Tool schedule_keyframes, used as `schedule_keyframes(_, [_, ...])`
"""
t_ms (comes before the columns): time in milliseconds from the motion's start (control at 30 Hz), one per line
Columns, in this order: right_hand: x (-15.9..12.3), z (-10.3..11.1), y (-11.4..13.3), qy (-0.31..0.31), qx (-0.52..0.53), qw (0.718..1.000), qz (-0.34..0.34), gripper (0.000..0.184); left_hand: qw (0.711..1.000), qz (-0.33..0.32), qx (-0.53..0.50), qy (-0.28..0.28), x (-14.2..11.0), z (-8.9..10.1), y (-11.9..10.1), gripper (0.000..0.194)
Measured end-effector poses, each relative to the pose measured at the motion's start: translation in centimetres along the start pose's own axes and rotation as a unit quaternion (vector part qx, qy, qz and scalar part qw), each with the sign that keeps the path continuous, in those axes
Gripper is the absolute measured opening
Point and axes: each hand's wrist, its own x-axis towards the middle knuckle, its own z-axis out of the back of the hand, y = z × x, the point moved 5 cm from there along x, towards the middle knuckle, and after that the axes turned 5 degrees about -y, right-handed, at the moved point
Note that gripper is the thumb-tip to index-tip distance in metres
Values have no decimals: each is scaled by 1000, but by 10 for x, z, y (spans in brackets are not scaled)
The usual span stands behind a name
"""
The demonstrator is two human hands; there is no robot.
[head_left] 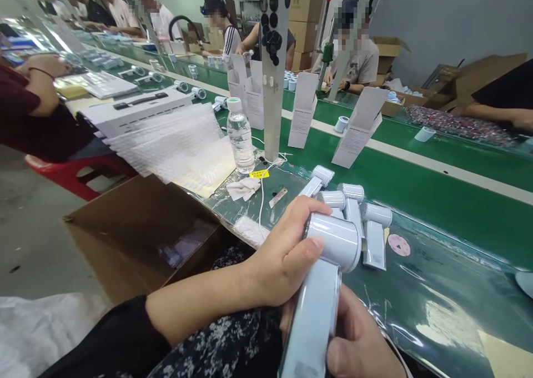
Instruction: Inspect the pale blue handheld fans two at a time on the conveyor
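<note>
A pale blue hammer-shaped device (314, 322), with a round cylindrical head and a long flat handle, is held close in front of me. My left hand (287, 256) wraps the head from the left, thumb across the joint between head and handle. Lower down, my right hand (362, 339) grips the handle from the right and below, some of its fingers hidden behind it. Just beyond lie several more such devices, among them one with its head to the right (377, 214). A glossy clear film seems to cover the held device; I cannot tell if it is a wrap.
A green conveyor belt (416, 172) runs past with open white boxes (303, 111) on it. A metal post (271, 89), a water bottle (240, 139) and stacked clear bags (175, 145) stand left of centre. A cardboard box (137, 239) sits below. Co-workers sit opposite.
</note>
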Motion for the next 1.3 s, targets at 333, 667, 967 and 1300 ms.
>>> schedule_keyframes(333, [-1,-4,2,32,26,999,24,48,997,69,-22,-10,19,0,23,43])
schedule_keyframes(667, [-6,-10,8,56,115,990,52,72,858,99,396,-311,39,160,119,20])
schedule_keyframes(967, [5,-9,4,64,50,996,30,76,845,127,453,-254,14,164,148,19])
schedule_keyframes(1300, [3,4,-4,-30,-22,998,-46,91,734,144,503,-434,-29,255,120,26])
